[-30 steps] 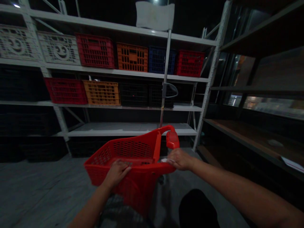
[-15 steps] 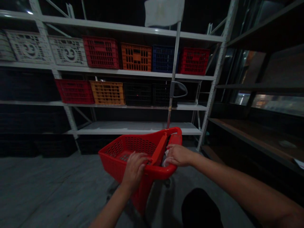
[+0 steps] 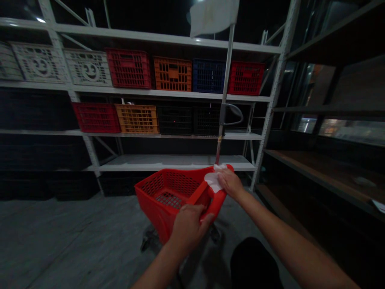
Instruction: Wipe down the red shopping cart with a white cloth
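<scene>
The left hand (image 3: 189, 228) curls closed around the handle bar of the red plastic shopping cart (image 3: 150, 200), while the half-open right hand (image 3: 230, 182) presses a white cloth (image 3: 213, 180) against its far rim, grey concrete floor (image 3: 75, 237) spreading to the left.

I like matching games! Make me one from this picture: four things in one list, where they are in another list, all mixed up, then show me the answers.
Things:
1. left hand
2. right hand
3. blue crate
4. black crate

Places:
A. lower shelf
B. on the red basket
C. higher shelf
D. pressing a white cloth on the basket's rim

Pairs: 1-B, 2-D, 3-C, 4-A
</scene>
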A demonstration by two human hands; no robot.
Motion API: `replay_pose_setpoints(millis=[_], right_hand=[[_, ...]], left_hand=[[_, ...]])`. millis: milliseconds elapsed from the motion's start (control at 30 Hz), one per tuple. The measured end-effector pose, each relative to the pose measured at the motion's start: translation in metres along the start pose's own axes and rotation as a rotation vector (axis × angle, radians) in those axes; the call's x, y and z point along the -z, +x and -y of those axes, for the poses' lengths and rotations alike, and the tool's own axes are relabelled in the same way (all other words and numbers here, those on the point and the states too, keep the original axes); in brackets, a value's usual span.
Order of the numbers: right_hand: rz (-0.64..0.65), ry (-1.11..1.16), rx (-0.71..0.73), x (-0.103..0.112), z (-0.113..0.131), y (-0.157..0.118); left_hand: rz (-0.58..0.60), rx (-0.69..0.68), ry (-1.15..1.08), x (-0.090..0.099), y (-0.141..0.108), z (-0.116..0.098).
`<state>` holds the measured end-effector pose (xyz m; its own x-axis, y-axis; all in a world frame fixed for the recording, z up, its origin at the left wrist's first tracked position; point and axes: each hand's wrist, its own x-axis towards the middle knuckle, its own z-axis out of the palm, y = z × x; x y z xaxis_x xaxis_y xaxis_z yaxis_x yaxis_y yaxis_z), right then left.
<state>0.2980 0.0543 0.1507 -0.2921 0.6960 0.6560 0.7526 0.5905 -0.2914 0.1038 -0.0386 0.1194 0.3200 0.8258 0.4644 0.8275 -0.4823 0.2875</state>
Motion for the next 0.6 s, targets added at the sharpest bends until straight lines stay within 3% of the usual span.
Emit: replay_pose_setpoints(millis=[100, 233, 300, 467, 600], right_hand=[[0.256, -0.015, 0.149, 0.005, 0.011, -0.013], [0.381, -0.021, 0.324, 0.005, 0.022, -0.027], [0.392, -0.061, 0.285, 0.008, 0.008, -0.019], [0.486, -0.278, -0.011, 0.012, -0.046, 0.024], [0.623, -0.330, -0.025, 0.002, -0.049, 0.057]], left_hand=[[0.043, 0.012, 0.064, -0.002, 0.000, -0.001], [0.035, 0.019, 0.109, -0.004, 0.000, 0.002], [0.030, 0.017, 0.119, -0.003, 0.000, 0.003], [0.023, 0.035, 0.160, -0.002, 0.000, 0.003], [0.010, 0.027, 0.165, -0.005, 0.002, 0.004]])
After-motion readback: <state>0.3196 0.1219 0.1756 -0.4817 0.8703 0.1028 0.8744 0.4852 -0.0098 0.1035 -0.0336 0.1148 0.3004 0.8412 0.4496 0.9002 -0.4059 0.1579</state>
